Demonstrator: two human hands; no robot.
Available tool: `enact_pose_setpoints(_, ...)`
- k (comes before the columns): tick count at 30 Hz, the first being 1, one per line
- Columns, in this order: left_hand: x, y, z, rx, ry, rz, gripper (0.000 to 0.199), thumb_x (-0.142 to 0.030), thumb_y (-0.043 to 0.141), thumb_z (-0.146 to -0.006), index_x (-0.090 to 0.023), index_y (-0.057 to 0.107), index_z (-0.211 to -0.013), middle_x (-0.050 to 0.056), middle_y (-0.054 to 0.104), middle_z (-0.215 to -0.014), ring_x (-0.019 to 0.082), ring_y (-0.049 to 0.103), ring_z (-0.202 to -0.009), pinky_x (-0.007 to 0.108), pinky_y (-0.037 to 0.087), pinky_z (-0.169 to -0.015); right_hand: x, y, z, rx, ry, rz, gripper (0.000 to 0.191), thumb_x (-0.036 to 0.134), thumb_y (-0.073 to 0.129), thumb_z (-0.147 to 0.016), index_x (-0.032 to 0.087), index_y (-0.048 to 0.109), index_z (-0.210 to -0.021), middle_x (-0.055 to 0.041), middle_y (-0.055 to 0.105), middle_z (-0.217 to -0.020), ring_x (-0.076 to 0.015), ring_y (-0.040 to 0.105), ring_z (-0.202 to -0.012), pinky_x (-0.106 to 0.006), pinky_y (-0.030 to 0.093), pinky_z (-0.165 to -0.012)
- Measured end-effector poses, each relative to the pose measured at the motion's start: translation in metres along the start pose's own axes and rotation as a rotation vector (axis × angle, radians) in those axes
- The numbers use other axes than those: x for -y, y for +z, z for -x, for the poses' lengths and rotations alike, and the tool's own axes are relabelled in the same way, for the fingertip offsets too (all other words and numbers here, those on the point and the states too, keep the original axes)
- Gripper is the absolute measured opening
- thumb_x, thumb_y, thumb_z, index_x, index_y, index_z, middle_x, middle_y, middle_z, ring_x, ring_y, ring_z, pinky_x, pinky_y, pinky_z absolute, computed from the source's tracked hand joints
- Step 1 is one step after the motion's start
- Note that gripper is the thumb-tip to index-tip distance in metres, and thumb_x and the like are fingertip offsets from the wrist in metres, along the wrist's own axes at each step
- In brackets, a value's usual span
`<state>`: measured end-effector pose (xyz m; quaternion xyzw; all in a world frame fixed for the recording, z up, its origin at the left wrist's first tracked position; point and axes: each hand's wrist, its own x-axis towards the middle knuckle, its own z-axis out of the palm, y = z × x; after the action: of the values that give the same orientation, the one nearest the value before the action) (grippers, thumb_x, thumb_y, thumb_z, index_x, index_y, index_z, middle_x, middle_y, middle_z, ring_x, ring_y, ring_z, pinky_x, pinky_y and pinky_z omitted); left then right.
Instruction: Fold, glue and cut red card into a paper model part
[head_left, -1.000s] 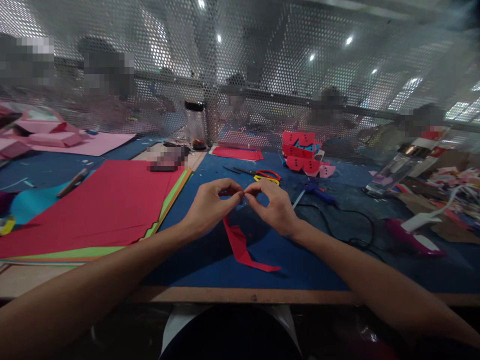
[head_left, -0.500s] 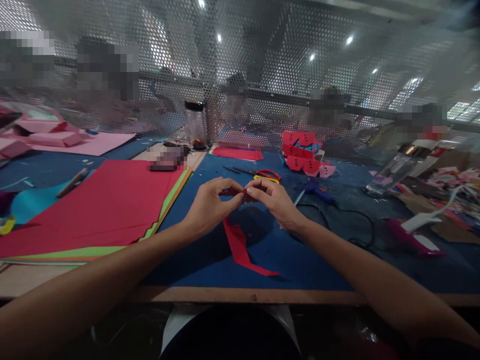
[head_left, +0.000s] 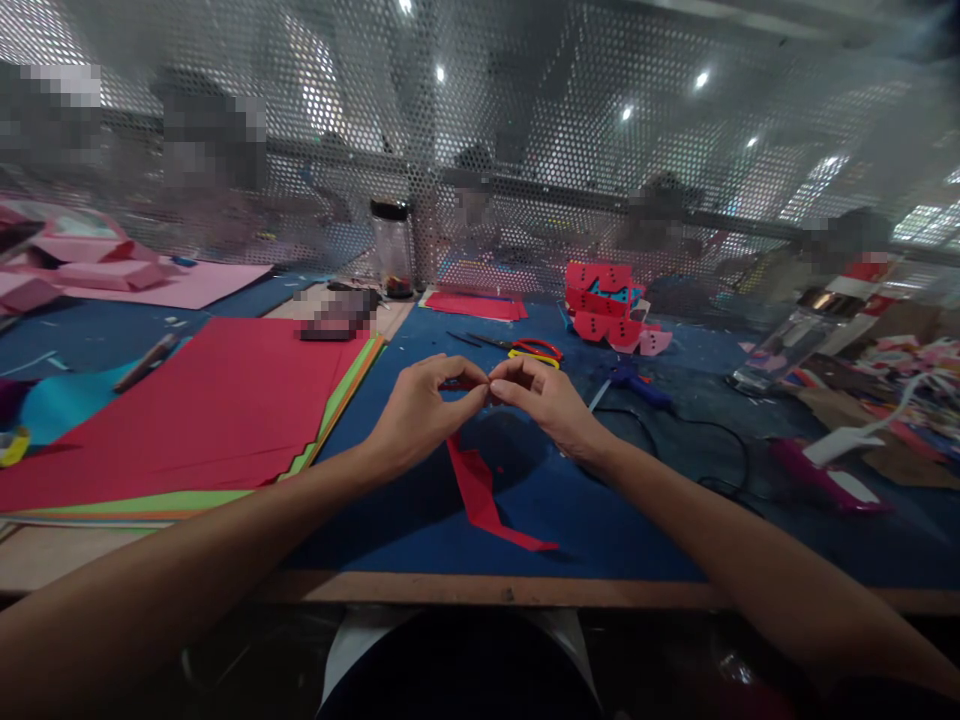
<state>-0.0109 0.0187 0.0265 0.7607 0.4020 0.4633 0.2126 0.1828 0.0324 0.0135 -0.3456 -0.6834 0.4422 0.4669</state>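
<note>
My left hand and my right hand meet over the middle of the blue mat. Thumb and fingertips of both are pinched together on a small piece of red paper, mostly covered by the fingers. Below my left hand lies a bent strip of red paper. Just beyond the fingertips are scissors with red handles and another pair with yellow handles. A blue glue gun rests to the right of my right hand, its cord curling over the mat.
At left is a stack of red sheets over green and orange ones, with a phone on top. A red folded paper model, a jar and a clear bottle stand toward the mesh partition. People sit beyond it.
Both hands keep nearly the same place and pinch; the fingertips have shifted only slightly. Nothing else on the mat has moved.
</note>
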Motion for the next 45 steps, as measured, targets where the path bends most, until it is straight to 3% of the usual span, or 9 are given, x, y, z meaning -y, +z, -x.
enact_pose_setpoints(15, 0.0018, 0.0005, -0.0011, 0.019, -0.039, 0.051, 0.011, -0.024, 0.066, -0.087, -0.019, 0.076, -0.087, 0.001, 0.076, -0.084, 0.017, 0.069, -0.081, 0.029, 0.053, -0.081, 0.0000, -0.0011, 0.0000, -0.027, -0.070, 0.137, 0.023, 0.038, 0.074, -0.088, 0.019, 0.069, -0.099, -0.0035, 0.074, -0.093, -0.0168, 0.070, -0.086, -0.033, 0.057, -0.082)
enact_pose_setpoints(33, 0.0024, -0.0008, -0.0014, 0.040, -0.038, 0.024, 0.013, -0.024, 0.063, -0.087, -0.019, 0.075, -0.085, 0.001, 0.077, -0.081, 0.018, 0.070, -0.080, 0.030, 0.052, -0.078, -0.0021, -0.0002, 0.0069, -0.120, -0.363, 0.548, 0.015, 0.035, 0.064, -0.100, 0.021, 0.069, -0.096, -0.0030, 0.073, -0.091, -0.0176, 0.069, -0.085, -0.032, 0.053, -0.082)
enact_pose_setpoints(39, 0.0030, 0.0007, -0.0012, 0.030, -0.035, 0.006, 0.013, -0.023, 0.063, -0.088, -0.021, 0.075, -0.087, 0.001, 0.079, -0.083, 0.019, 0.072, -0.082, 0.029, 0.053, -0.077, -0.0024, 0.0000, 0.0060, -0.123, -0.372, 0.599, 0.022, 0.041, 0.060, -0.102, 0.021, 0.066, -0.093, -0.0036, 0.071, -0.089, -0.0184, 0.067, -0.085, -0.032, 0.051, -0.081)
enact_pose_setpoints(45, 0.0037, 0.0012, -0.0018, 0.015, -0.057, 0.054, 0.009, -0.022, 0.066, -0.086, -0.020, 0.074, -0.089, 0.002, 0.078, -0.087, 0.018, 0.072, -0.083, 0.029, 0.054, -0.079, -0.0055, -0.0013, 0.0051, -0.087, -0.360, 0.613, 0.012, 0.032, 0.060, -0.100, 0.021, 0.064, -0.096, -0.0034, 0.070, -0.092, -0.0182, 0.066, -0.086, -0.032, 0.050, -0.082)
